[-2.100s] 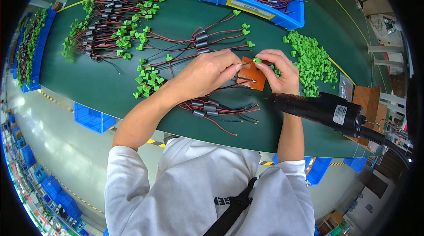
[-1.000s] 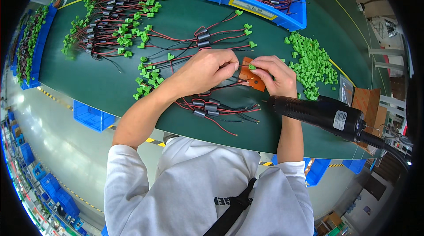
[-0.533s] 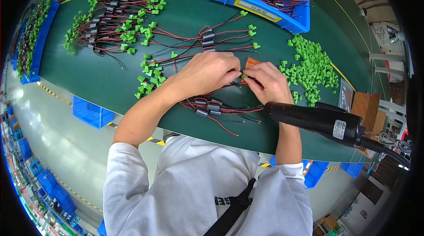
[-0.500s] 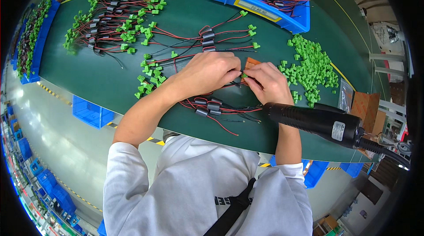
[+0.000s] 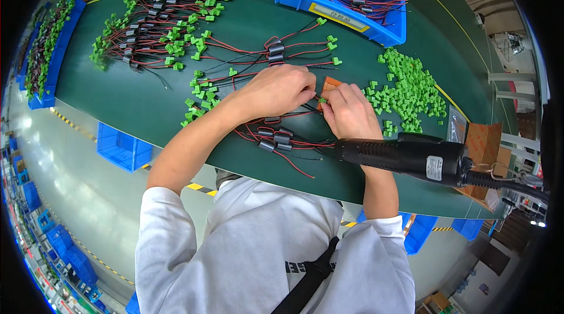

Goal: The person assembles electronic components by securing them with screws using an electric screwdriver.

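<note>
My left hand (image 5: 285, 89) is closed, pinching the end of a red and black wire lead (image 5: 302, 113) whose tip my fingers partly hide. Finger and thumb of my right hand (image 5: 351, 113) are closed on a small green terminal connector (image 5: 322, 101), which meets the wire at my left fingertips. Just beyond them lies an orange block (image 5: 330, 84) on the table. A black electric screwdriver (image 5: 405, 158) with a cord crosses over my right wrist. Nearer me lie several leads with grey cylindrical cores (image 5: 275, 138), their wire ends bare.
Loose green connectors (image 5: 411, 88) form a pile at right. A blue bin (image 5: 329, 8) of leads stands at the back. Finished-looking leads (image 5: 155, 20) cover the back left of the green table (image 5: 111, 102). A cardboard box (image 5: 483, 143) sits at the right edge.
The screwdriver has shifted slightly left in the picture. Both hands keep their grip at nearly the same spot beside the orange block, with the view turned slightly.
</note>
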Demonstrator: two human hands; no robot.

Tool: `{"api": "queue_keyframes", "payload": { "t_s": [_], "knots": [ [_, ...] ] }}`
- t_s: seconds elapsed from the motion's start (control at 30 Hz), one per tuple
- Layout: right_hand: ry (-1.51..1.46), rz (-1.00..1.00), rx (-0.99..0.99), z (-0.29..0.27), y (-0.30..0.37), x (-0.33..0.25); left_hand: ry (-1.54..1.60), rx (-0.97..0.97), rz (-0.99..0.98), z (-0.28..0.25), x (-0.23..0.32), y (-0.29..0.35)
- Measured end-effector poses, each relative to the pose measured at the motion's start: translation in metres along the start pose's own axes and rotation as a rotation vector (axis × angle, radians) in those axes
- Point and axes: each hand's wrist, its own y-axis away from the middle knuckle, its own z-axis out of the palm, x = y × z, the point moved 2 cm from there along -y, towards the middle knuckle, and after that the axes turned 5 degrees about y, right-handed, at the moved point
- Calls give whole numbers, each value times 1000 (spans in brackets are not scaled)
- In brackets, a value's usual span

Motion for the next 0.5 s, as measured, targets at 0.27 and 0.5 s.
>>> {"api": "queue_keyframes", "payload": {
  "t_s": [0.27,0.5],
  "knots": [
    [12,-18,-38,1,-3,4,-38,32,-14,5,2,-1],
    [-174,-59,-59,-5,-1,20,-55,2,-36,6,0,0]
  ]
}}
